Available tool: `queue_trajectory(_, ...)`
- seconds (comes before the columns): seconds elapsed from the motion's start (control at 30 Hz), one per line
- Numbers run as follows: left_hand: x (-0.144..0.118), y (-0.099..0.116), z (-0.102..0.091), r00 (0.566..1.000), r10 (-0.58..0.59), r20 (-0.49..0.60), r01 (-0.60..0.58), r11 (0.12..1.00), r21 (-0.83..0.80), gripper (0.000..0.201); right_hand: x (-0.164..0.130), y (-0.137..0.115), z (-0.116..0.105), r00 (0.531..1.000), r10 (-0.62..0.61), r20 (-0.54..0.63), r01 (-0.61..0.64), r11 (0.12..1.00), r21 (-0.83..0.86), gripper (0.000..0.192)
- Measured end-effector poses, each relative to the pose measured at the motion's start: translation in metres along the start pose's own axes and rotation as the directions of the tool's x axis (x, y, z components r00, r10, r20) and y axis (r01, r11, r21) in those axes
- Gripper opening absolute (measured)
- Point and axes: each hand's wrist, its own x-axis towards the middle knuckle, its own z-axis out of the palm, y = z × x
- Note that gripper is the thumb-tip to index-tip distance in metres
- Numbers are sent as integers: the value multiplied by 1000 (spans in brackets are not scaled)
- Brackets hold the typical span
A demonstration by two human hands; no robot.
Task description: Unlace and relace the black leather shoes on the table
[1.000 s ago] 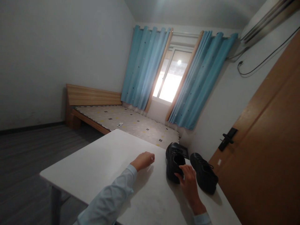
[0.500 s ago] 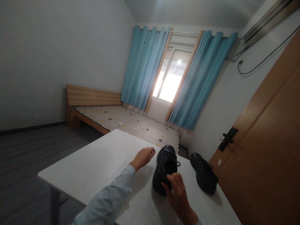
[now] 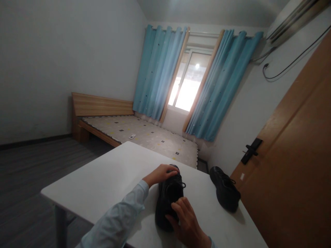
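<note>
A black lace-up shoe [image 3: 165, 196] is on the white table [image 3: 103, 182], toe pointing away from me. My right hand [image 3: 184, 218] pinches the rim of its heel, thumb outside and fingers at the opening. Across the toe lies my left hand [image 3: 161, 173], its fingers wrapped over the front of the shoe near the laces; part of the toe is hidden under it. The matching black shoe [image 3: 225, 191] rests on the right side of the table, apart from both hands.
Beyond the table stands a bed [image 3: 144, 134] with a patterned mattress and a white remote [image 3: 132, 136] on it. A brown door [image 3: 289, 165] with a black handle [image 3: 251, 151] is close on the right. Blue curtains [image 3: 160, 75] flank the window.
The shoe in my right hand has moved left and toward me, and down to the table. My left hand, apart from it before, has come onto its toe.
</note>
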Motion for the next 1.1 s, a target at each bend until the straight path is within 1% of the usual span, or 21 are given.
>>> queue_trajectory(0.07,0,0,0,998,-20,59,19,1000,17,30,0,1,-1,1000,-6,4,6,1000,-2,15)
queue_trajectory(0.13,-1,0,1,996,-29,81,27,999,28,31,1,2,-2,1000,-17,10,17,1000,-5,20)
queue_trajectory(0.33,-1,-1,5,997,11,71,-10,1000,-15,33,8,8,-12,998,-57,42,55,998,43,34)
queue_trajectory(0.43,-1,-1,6,997,-12,75,13,1000,-18,36,9,12,-18,997,-55,45,51,996,73,37)
queue_trajectory(0.53,-1,0,5,997,-38,68,39,999,-10,38,8,19,-20,1000,6,-19,-5,997,81,30)
queue_trajectory(0.6,-1,0,4,997,-35,67,36,999,-7,38,8,25,-21,992,83,-97,-73,992,104,25)
queue_trajectory(0.67,0,0,4,997,-27,76,28,1000,-1,39,12,31,-24,975,173,-140,-149,975,166,20)
queue_trajectory(0.73,0,0,4,997,-24,77,23,1000,9,39,21,37,-30,952,289,-97,-263,939,220,15)
queue_trajectory(0.8,1,-1,5,997,-22,68,20,1000,20,39,35,42,-39,901,433,-19,-417,878,234,17)
queue_trajectory(0.83,1,-1,5,998,-22,65,20,999,25,39,43,44,-44,879,476,25,-469,852,234,19)
queue_trajectory(0.87,1,-1,6,998,-21,62,19,999,29,40,51,46,-48,866,495,76,-498,835,235,21)
queue_trajectory(0.9,1,-2,6,998,-20,63,18,999,32,40,59,48,-51,864,488,122,-503,833,231,22)
queue_trajectory(0.97,1,-2,6,998,-14,69,12,999,35,40,71,51,-54,865,469,176,-499,841,211,25)
queue_trajectory(1.03,1,-2,6,997,-4,73,1,999,38,39,77,54,-52,864,449,229,-491,851,185,26)
queue_trajectory(1.1,0,-3,6,997,-1,72,-2,999,42,38,77,55,-46,862,428,273,-478,865,153,26)
